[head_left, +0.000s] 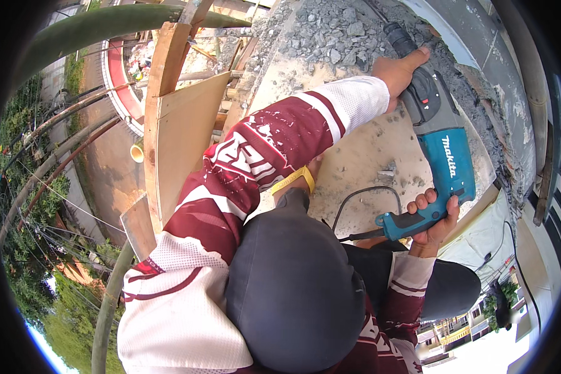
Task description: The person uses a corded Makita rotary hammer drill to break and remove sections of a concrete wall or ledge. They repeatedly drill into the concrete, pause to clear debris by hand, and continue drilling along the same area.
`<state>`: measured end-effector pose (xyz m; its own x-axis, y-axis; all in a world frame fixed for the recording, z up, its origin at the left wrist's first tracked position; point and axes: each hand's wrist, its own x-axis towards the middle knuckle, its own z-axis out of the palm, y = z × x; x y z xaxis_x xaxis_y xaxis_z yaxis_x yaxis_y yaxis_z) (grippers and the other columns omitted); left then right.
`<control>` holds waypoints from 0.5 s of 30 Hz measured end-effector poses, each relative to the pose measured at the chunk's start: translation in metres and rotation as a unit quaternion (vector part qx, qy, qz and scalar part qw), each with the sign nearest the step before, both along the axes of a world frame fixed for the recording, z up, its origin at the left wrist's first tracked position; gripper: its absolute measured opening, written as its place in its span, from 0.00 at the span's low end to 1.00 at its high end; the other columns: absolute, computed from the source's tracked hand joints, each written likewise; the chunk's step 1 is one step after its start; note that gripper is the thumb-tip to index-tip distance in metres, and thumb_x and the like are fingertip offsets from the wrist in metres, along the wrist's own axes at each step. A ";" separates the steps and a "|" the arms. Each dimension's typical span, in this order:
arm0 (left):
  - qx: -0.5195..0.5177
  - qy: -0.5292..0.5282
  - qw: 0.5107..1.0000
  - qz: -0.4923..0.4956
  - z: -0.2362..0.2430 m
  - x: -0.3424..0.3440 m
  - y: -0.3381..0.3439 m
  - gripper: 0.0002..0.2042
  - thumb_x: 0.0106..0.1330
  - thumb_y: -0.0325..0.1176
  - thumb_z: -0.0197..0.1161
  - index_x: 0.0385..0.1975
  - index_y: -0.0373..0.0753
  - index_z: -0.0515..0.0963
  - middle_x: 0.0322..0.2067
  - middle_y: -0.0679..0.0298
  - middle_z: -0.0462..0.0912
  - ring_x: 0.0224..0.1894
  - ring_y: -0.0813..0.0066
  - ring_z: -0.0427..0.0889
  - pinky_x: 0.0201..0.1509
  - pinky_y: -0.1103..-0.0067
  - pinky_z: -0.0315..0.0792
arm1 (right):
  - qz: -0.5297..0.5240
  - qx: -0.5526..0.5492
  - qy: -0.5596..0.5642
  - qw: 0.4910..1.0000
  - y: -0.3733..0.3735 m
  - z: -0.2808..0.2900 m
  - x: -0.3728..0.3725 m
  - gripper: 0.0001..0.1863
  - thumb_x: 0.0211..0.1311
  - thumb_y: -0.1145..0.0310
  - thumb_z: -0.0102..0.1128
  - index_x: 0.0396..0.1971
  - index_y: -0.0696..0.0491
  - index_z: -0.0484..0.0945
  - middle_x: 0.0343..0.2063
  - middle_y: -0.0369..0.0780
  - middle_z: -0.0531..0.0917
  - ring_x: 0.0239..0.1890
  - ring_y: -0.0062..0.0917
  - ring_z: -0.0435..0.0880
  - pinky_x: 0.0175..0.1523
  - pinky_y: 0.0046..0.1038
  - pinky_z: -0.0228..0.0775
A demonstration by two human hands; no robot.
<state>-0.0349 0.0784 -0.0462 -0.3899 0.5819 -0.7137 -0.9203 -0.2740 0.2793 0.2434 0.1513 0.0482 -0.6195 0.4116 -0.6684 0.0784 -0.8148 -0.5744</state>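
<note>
A teal and black hammer drill (445,156) points up and away from me into a heap of broken grey concrete rubble (336,31). My left hand (400,70) is stretched out in a maroon and white sleeve and grips the black front part of the drill. Lower right, my right hand (435,219) is closed around the drill's teal rear handle. A black cord (363,194) loops from that handle over the pale concrete slab (361,156). The drill's bit is hidden in the rubble.
Wooden form boards (181,137) stand along the slab's left edge, with bamboo poles (106,25) beyond and a long drop to the ground and trees below. My dark-clad knee (293,280) fills the lower middle. A grey wall (474,31) rises at the upper right.
</note>
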 end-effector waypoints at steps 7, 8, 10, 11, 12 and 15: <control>-0.060 0.014 0.998 -0.019 -0.010 0.004 0.004 0.29 0.64 0.47 0.73 0.50 0.26 0.75 0.41 0.53 0.85 0.38 0.65 0.88 0.48 0.66 0.82 | 0.005 -0.019 0.007 1.000 0.013 -0.018 0.007 0.26 0.73 0.48 0.55 0.54 0.56 0.69 0.33 0.40 0.79 0.33 0.31 0.80 0.36 0.41 0.78; -0.077 0.021 0.996 -0.028 -0.008 0.004 0.005 0.30 0.63 0.48 0.73 0.50 0.25 0.75 0.41 0.53 0.85 0.38 0.65 0.88 0.48 0.67 0.82 | 0.009 -0.018 0.009 1.000 0.017 -0.017 0.006 0.26 0.73 0.48 0.55 0.54 0.56 0.70 0.33 0.40 0.79 0.33 0.31 0.80 0.36 0.42 0.78; -0.081 0.022 0.996 -0.027 -0.010 0.003 0.010 0.31 0.63 0.49 0.73 0.51 0.25 0.75 0.41 0.53 0.85 0.39 0.65 0.88 0.49 0.68 0.81 | 0.016 -0.017 0.010 1.000 0.024 -0.017 0.006 0.25 0.74 0.48 0.55 0.53 0.56 0.70 0.33 0.40 0.79 0.33 0.31 0.80 0.36 0.42 0.78; -0.083 0.022 0.996 -0.029 -0.011 0.004 0.011 0.31 0.63 0.49 0.74 0.51 0.25 0.75 0.41 0.53 0.85 0.39 0.65 0.88 0.50 0.68 0.81 | 0.019 -0.018 0.008 1.000 0.028 -0.017 0.006 0.25 0.74 0.48 0.54 0.53 0.56 0.70 0.33 0.40 0.79 0.33 0.31 0.80 0.36 0.42 0.79; -0.092 0.015 0.995 -0.031 -0.012 0.005 0.012 0.32 0.62 0.50 0.74 0.50 0.24 0.75 0.42 0.53 0.85 0.40 0.65 0.88 0.50 0.68 0.80 | 0.021 -0.019 0.006 1.000 0.031 -0.018 0.007 0.25 0.74 0.48 0.54 0.53 0.56 0.70 0.33 0.40 0.79 0.33 0.31 0.80 0.36 0.42 0.79; -0.114 0.004 0.993 -0.043 -0.006 0.004 0.018 0.33 0.61 0.51 0.74 0.50 0.24 0.75 0.42 0.52 0.85 0.40 0.65 0.87 0.52 0.68 0.79 | 0.023 -0.006 0.012 1.000 0.041 -0.020 0.008 0.27 0.73 0.48 0.54 0.57 0.57 0.70 0.33 0.42 0.81 0.33 0.32 0.83 0.34 0.41 0.81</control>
<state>-0.0312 0.0963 -0.0527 -0.3514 0.4368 -0.8281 -0.9353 -0.1238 0.3315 0.2515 0.1925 0.0281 -0.6538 0.3751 -0.6572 0.1018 -0.8170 -0.5676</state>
